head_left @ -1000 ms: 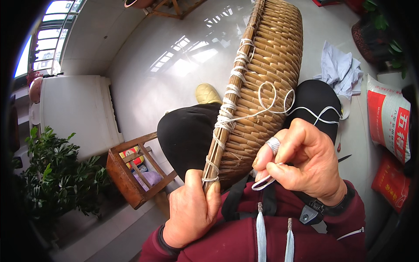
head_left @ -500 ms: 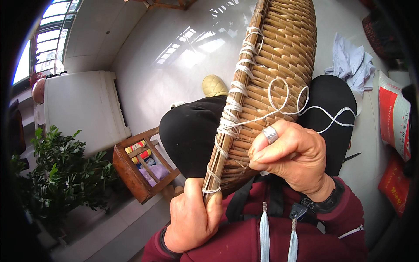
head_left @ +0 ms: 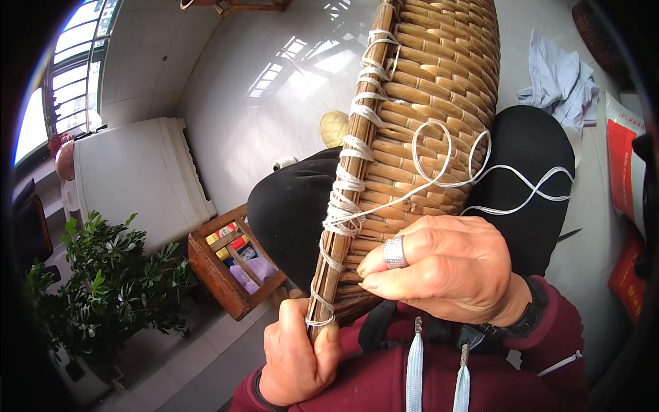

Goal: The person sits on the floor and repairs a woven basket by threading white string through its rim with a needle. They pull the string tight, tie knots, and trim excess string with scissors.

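A woven wicker basket (head_left: pixel 443 82) lies on its side across my lap, its bundled-stick rim (head_left: pixel 351 141) running from the top of the view toward my body. White cord (head_left: pixel 342 204) is wound around that rim in several wraps. From the thickest wraps a loose doubled length loops over the weave and onto my right thigh. My left hand (head_left: pixel 296 358) is closed around the near end of the rim. My right hand (head_left: pixel 449 271), wearing a wide ring, has thumb and forefinger pinched against the wicker close to the rim; what sits between the fingertips is hidden.
A wooden stool (head_left: pixel 221 280) with packages inside stands left of my knee, beside a leafy plant (head_left: pixel 117 281) and a white cabinet (head_left: pixel 137 182). At right lie a pale cloth (head_left: pixel 559 82), a red-and-white sack (head_left: pixel 625 165) and a dark pointed tool (head_left: pixel 570 234) on the floor.
My right hand has shifted left and slightly down, with its fingertips now nearer the rim. The basket's rim sits farther left in view. My left hand keeps its grip.
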`<state>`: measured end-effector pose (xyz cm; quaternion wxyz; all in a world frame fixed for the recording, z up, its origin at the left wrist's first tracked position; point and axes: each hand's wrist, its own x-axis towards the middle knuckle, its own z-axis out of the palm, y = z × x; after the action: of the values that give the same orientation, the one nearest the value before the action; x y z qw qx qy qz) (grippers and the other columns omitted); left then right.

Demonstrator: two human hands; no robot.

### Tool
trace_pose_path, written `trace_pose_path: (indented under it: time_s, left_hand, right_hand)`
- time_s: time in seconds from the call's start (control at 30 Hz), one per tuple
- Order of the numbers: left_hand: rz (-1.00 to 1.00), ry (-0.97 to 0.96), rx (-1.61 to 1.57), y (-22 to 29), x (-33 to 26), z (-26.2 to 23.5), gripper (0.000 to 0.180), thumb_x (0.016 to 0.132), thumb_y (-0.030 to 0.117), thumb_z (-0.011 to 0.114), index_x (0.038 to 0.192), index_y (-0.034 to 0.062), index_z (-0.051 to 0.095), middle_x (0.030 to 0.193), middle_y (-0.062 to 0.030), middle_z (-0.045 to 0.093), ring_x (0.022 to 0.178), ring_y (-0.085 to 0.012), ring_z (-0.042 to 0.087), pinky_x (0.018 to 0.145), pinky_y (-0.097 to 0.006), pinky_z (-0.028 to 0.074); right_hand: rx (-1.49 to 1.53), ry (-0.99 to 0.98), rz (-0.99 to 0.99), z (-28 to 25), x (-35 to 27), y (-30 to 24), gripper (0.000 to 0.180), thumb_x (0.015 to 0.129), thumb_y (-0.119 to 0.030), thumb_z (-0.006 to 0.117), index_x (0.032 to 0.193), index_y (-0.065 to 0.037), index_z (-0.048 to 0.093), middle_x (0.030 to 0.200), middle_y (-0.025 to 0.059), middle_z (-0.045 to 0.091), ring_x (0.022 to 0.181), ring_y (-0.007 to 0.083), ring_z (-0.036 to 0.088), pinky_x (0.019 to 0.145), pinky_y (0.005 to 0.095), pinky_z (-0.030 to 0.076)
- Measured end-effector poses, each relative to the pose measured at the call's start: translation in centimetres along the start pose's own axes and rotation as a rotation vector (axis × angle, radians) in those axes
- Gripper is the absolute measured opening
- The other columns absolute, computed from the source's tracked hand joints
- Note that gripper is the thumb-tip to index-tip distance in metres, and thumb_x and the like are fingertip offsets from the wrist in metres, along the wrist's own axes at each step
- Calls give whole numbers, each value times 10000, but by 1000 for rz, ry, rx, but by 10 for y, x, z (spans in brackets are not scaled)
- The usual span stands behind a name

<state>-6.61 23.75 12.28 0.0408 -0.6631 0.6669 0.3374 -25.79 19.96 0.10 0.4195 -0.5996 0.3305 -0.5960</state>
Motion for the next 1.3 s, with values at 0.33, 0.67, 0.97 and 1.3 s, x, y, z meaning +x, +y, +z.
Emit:
trace_pose_path:
  time_s: [0.33,0.67,0.97,1.3]
  left_hand:
    - [20,9,-49,0,1,0,253,858,136,659,970,-41,517,670,-152,595,545,-341,609,501,-392,484]
    - [191,117,73,1,7,4,276,818,186,703,895,1,514,575,-106,536,460,-290,563,433,-388,439]
    - [233,213,-51,0,10,10,318,730,202,764,762,35,495,530,-75,499,413,-249,547,391,-363,438]
    - [295,367,-161,-7,17,19,385,647,144,800,708,61,429,536,-34,431,396,-186,501,368,-326,408]
  right_hand:
    - [-423,-11,-166,7,4,-1,254,651,-106,723,904,-129,732,886,3,644,737,148,622,590,254,550]
    - [-303,-325,76,-11,43,-11,225,632,-103,792,778,-97,622,804,34,550,693,224,562,573,319,475]
    - [-988,-652,-405,-18,124,-66,750,585,-752,675,969,-109,632,1053,114,634,1011,338,589,880,493,478]
    - [-797,-814,-357,0,151,-58,353,727,-294,773,969,-64,655,835,87,667,866,281,641,804,427,504]
